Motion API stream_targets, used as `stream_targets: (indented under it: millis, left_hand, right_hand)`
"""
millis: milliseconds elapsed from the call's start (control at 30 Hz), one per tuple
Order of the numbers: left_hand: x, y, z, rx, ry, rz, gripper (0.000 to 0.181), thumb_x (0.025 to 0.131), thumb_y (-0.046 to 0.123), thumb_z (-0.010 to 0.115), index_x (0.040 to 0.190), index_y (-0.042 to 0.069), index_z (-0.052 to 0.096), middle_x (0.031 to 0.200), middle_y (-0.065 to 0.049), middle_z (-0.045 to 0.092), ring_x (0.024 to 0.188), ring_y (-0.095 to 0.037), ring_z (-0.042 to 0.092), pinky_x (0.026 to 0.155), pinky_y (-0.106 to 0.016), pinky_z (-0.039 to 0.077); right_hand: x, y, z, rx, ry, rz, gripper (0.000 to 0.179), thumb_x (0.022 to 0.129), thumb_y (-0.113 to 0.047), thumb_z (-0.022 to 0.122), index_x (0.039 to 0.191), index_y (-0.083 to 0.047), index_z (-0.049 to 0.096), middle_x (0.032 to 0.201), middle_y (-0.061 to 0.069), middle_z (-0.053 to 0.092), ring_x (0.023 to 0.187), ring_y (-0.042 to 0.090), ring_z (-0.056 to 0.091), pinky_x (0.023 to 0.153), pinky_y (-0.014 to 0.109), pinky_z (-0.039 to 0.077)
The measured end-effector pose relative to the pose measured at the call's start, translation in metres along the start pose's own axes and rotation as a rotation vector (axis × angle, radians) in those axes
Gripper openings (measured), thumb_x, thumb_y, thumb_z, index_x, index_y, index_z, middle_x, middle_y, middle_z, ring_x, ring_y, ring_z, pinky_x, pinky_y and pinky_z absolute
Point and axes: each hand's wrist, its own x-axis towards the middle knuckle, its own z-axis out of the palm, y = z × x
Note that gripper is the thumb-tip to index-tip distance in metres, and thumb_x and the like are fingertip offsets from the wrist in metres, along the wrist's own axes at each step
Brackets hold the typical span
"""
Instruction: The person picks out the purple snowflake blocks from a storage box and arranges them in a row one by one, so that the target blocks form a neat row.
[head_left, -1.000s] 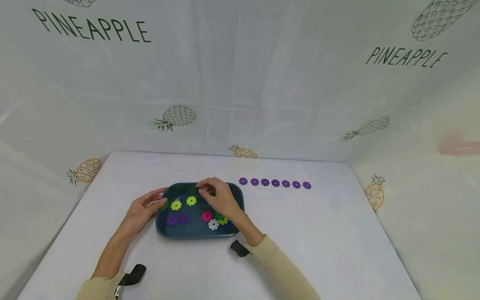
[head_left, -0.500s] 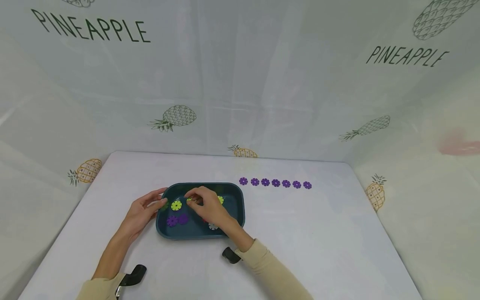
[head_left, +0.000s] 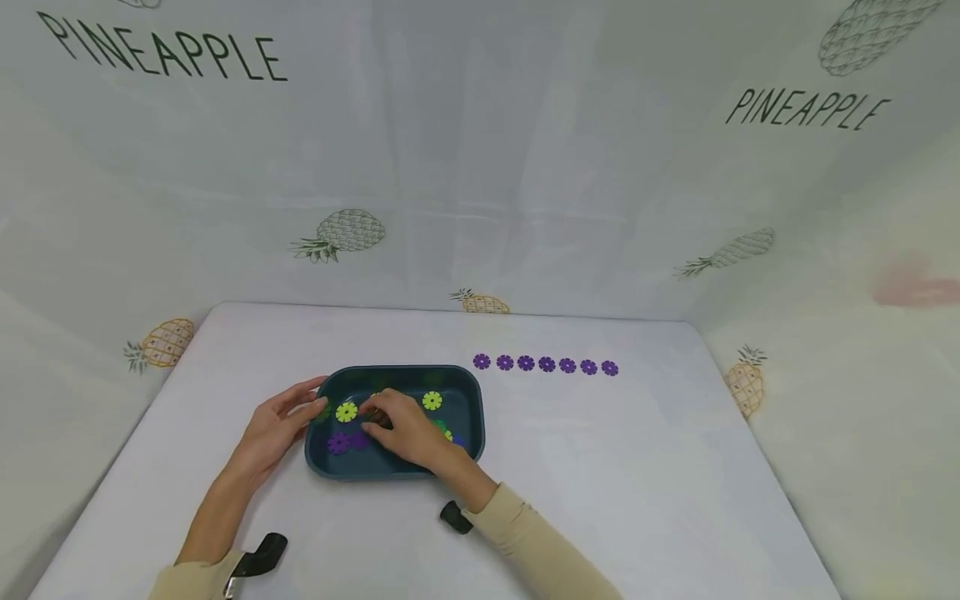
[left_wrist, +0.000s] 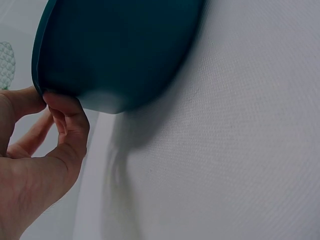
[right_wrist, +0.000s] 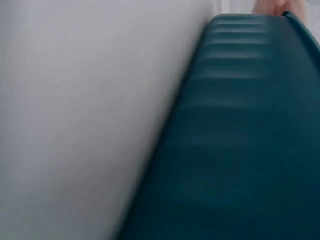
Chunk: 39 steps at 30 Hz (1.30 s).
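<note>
A dark teal tray (head_left: 395, 475) stands on the white table and holds several small flower-shaped discs. My left hand (head_left: 273, 425) grips its left rim, thumb on the rim and fingers curled at the outside, as the left wrist view of the hand (left_wrist: 55, 145) shows. My right hand (head_left: 405, 429) reaches down into the tray, fingers bent and thumb apart from the index fingertip. Nearest its fingertips are two purple discs (head_left: 340, 443) and a yellow disc (head_left: 347, 412). Another yellow disc (head_left: 432, 401) lies behind it. The hand hides other discs. In the right wrist view, only the tray's side wall (right_wrist: 235, 125) shows large.
A row of several purple discs (head_left: 547, 364) lies along the table's back, right of the tray. Green, yellow and blue discs (head_left: 458, 442) show partly beside the right wrist. A pineapple-print curtain (head_left: 465, 167) hangs behind the table (head_left: 600, 467).
My right hand has moved from the tray's back edge forward and left, toward the purple discs, uncovering a yellow disc behind it. My left hand keeps its grip on the rim.
</note>
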Motion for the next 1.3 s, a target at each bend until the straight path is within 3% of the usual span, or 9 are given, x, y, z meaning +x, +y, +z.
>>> stream_targets:
  millis: [167,400,800,1000,1133,1300]
  left_hand:
    - [-0.0013,0.0007,-0.0016,-0.017,0.000,-0.003,0.070,0.100,0.049,0.064,0.156,0.012,0.044,0.141,-0.012,0.043,0.109,-0.012,0.051,0.081,-0.020,0.050]
    - [-0.0016,-0.0003,0.0007,-0.012,-0.003,-0.010,0.071,0.100,0.050,0.064,0.157,0.013,0.043,0.141,-0.011,0.044,0.109,-0.012,0.051,0.082,-0.019,0.050]
    - [-0.0009,0.0012,0.0014,-0.021,-0.011,-0.022,0.072,0.100,0.050,0.064,0.157,0.013,0.042,0.144,-0.012,0.042,0.109,-0.011,0.051,0.082,-0.019,0.049]
    - [-0.0005,0.0003,0.0013,-0.028,-0.004,-0.026,0.072,0.099,0.050,0.065,0.157,0.013,0.042,0.145,-0.012,0.042,0.106,-0.010,0.051,0.081,-0.019,0.049]
    - [0.0000,0.0007,0.0008,-0.033,-0.004,-0.019,0.072,0.100,0.049,0.064,0.157,0.012,0.042,0.143,-0.012,0.042,0.106,-0.009,0.053,0.082,-0.019,0.050]
    - [-0.0012,0.0006,0.0007,-0.029,-0.005,-0.020,0.073,0.100,0.050,0.064,0.157,0.011,0.041,0.144,-0.014,0.042,0.107,-0.009,0.053,0.082,-0.018,0.050]
  right_hand:
    - [-0.0017,-0.0015,0.0014,-0.122,-0.053,-0.026,0.028,0.100,-0.013,0.069,0.126,-0.004,0.069,0.117,0.007,0.066,0.098,0.009,0.060,0.088,0.013,0.045]
    - [-0.0019,-0.0017,0.0024,-0.258,-0.147,0.001,0.033,0.100,-0.020,0.070,0.132,-0.009,0.068,0.127,0.004,0.066,0.116,0.014,0.056,0.103,0.021,0.042]
    - [-0.0012,-0.0005,0.0044,-0.287,-0.184,-0.017,0.030,0.099,-0.026,0.072,0.126,-0.012,0.072,0.121,0.002,0.063,0.110,0.012,0.052,0.097,0.017,0.042]
    - [-0.0021,-0.0010,0.0038,-0.241,-0.133,-0.061,0.027,0.098,-0.016,0.072,0.123,-0.009,0.068,0.119,0.003,0.065,0.110,0.012,0.057,0.099,0.016,0.042]
    - [-0.0019,-0.0016,0.0014,-0.177,-0.037,-0.095,0.021,0.099,-0.004,0.069,0.120,-0.004,0.068,0.116,0.008,0.067,0.108,0.015,0.063,0.100,0.015,0.043]
    - [-0.0037,-0.0007,0.0002,-0.164,0.059,-0.104,0.018,0.098,-0.001,0.068,0.115,-0.004,0.071,0.109,0.009,0.064,0.101,0.016,0.063,0.094,0.015,0.046]
